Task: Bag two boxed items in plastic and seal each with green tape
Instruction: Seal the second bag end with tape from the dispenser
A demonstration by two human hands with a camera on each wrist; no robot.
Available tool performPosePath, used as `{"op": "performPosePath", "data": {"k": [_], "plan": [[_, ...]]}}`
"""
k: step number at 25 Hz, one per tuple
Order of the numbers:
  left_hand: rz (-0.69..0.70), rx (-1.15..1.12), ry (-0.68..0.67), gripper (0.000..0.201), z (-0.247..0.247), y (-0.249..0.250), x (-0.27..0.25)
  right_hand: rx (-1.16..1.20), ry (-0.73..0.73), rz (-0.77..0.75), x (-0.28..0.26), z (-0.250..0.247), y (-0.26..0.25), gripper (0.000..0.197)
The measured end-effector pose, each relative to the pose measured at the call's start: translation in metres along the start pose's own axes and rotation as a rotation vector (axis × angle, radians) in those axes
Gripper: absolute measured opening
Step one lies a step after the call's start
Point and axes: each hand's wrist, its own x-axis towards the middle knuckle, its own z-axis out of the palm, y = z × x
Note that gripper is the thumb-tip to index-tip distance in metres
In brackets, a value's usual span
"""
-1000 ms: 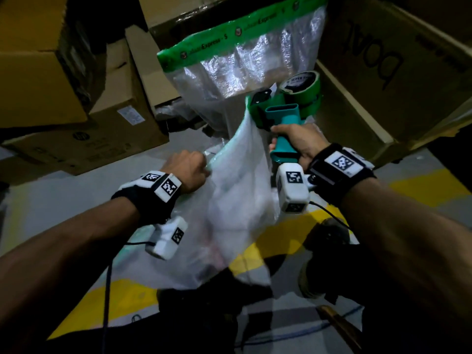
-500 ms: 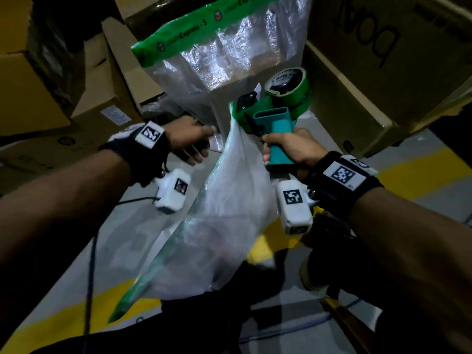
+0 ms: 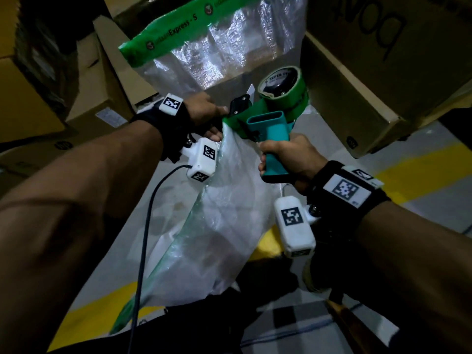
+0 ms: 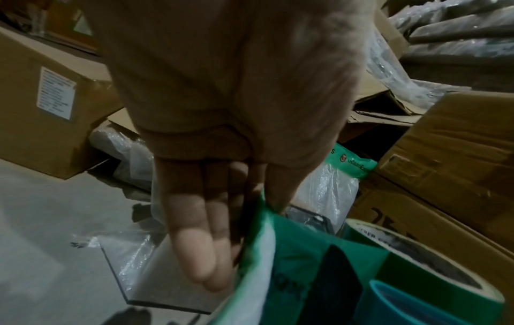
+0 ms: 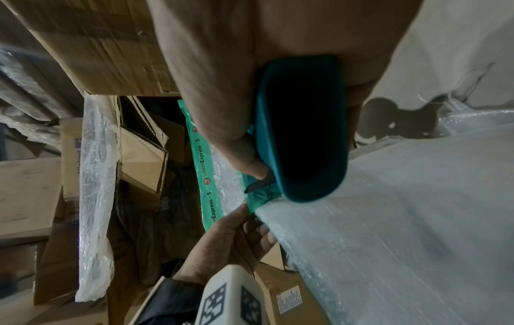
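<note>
Cardboard cartons (image 3: 84,108) are stacked at far left on the grey floor, one bearing a white label. Left hand (image 3: 204,116) reaches to the top corner of the clear plastic bag (image 3: 229,213); in the left wrist view its thumb and fingers (image 4: 194,241) pinch the green tape strip (image 4: 256,230) at that corner, the remaining fingers lying nearly straight beside it. The bag hangs in the centre, holding a pale boxed item whose outline is blurred. Behind it, further away, a second clear bag sealed with printed green tape (image 3: 217,47) leans against the cartons. Right hand (image 3: 288,157) is wrapped firmly around the teal handle of the green tape dispenser (image 3: 268,118), whose front edge touches the bag's top corner. The green tape roll (image 3: 281,85) sits on the dispenser. A large brown carton (image 3: 383,85) stands at far right.
</note>
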Motion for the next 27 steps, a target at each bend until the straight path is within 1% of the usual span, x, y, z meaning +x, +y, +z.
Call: {"op": "performPosePath", "data": {"k": [3, 5, 7, 12, 15, 21, 27], "plan": [[0.048, 0.058, 0.1, 0.028, 0.003, -0.001, -0.007, 0.004, 0.008, 0.0, -0.004, 0.004, 0.003, 0.019], [0.085, 0.086, 0.144, 0.027, 0.003, -0.005, -0.008, -0.033, 0.007, -0.006, -0.009, 0.005, 0.003, 0.023], [0.105, 0.069, 0.161, 0.027, 0.001, -0.009, -0.007, -0.083, 0.012, -0.032, -0.015, 0.008, 0.005, 0.024], [0.113, 0.029, 0.157, 0.027, -0.005, -0.013, -0.011, -0.179, 0.079, -0.104, -0.026, 0.02, 0.017, 0.033], [0.102, 0.007, 0.189, 0.03, -0.005, -0.015, -0.013, -0.212, 0.1, -0.109, -0.034, 0.022, 0.025, 0.037], [0.087, -0.006, 0.18, 0.032, -0.008, -0.012, -0.021, -0.288, 0.069, -0.125, -0.064, 0.023, 0.043, 0.034], [0.085, 0.008, 0.152, 0.025, -0.014, -0.019, -0.024, -0.326, 0.067, -0.138, -0.085, 0.027, 0.061, 0.03]]}}
